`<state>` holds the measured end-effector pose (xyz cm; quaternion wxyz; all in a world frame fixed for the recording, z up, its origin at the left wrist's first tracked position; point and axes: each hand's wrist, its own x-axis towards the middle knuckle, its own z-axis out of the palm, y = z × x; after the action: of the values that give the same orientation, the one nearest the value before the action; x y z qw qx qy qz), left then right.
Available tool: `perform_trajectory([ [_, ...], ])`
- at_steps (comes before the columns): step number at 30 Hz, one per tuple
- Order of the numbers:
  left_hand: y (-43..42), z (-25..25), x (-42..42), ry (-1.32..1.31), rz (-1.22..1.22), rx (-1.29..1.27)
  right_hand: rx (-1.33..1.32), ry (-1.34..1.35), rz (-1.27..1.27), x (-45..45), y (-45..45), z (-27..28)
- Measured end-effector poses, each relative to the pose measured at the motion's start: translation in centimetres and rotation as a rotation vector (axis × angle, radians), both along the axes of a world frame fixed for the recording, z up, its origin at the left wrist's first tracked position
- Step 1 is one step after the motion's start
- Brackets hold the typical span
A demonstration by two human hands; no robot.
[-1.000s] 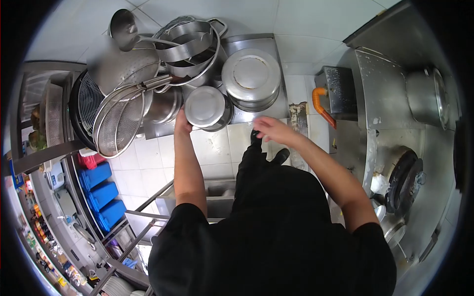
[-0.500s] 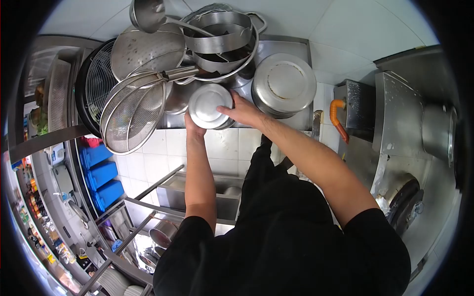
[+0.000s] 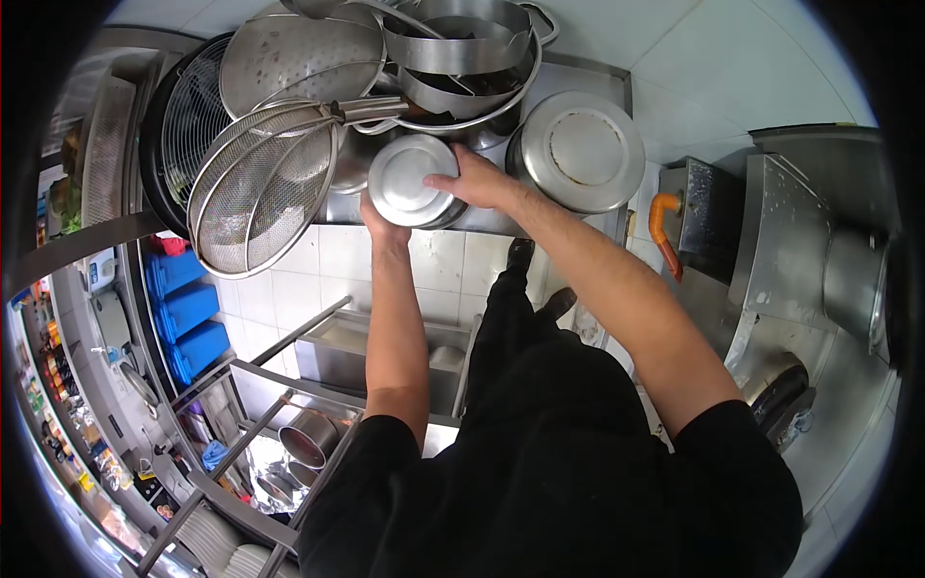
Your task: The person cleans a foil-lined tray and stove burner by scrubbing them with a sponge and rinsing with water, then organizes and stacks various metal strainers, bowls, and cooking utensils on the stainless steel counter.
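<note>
**potwatcher:** ok so where's the small metal pot (image 3: 412, 178) rn & who's got it?

**steelfan:** front edge of the metal tabletop (image 3: 568, 73), btwn the mesh strainer (image 3: 265, 197) and the big pot (image 3: 583, 149). Stacked pots (image 3: 455, 60) are just behind it. Both hands on it: left hand (image 3: 385, 223) is cupped round the near left side, right hand (image 3: 474, 180) grips the right side w/ thumb over the flat round top. Most of the fingers are hidden tho.

**potwatcher:** is it off the surface or resting on it?

**steelfan:** can't tell tbh, the top covers whatever's under it. Also idk if that disc is a lid or an upturned base.

**potwatcher:** k. heavy?

**steelfan:** prob light to medium imo, it's way smaller than the big pot. Def stiff, bare metal, so no squish & not fragile, worst case a dent. Smooth sides = slippery if wet or greasy, can't see if it is.

**potwatcher:** best hold?

**steelfan:** no handle showing, so 2 hands on opposite sides, low on the wall, like the left. Thumb on top is OK for steadying, but if it's a lid, don't lift by it, it could slide. Also watch the knuckles, right hand's pretty near the big pot.
</note>
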<state>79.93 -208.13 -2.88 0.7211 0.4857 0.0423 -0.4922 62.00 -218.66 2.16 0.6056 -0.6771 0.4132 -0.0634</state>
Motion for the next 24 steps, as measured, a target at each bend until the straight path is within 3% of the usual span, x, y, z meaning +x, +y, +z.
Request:
perform_trajectory([
  [11,-0.3,0.4,1.1,0.025,-0.046,0.020,-0.067,0.017,-0.073,0.4,1.1,1.2],
  [14,-0.3,0.1,1.0,0.031,-0.052,0.017,-0.072,-0.028,-0.078,0.5,1.1,-0.6],
  [17,-0.2,0.5,0.7,0.045,-0.094,0.041,-0.211,0.185,-0.088,0.2,2.1,0.6],
  [20,-1.0,0.7,0.7,0.018,-0.155,0.084,-0.594,0.276,0.023,-2.3,3.4,8.7],
  [24,-1.9,-0.2,1.1,0.121,-0.266,0.048,-1.245,0.029,-0.145,-3.4,-0.3,11.5],
])
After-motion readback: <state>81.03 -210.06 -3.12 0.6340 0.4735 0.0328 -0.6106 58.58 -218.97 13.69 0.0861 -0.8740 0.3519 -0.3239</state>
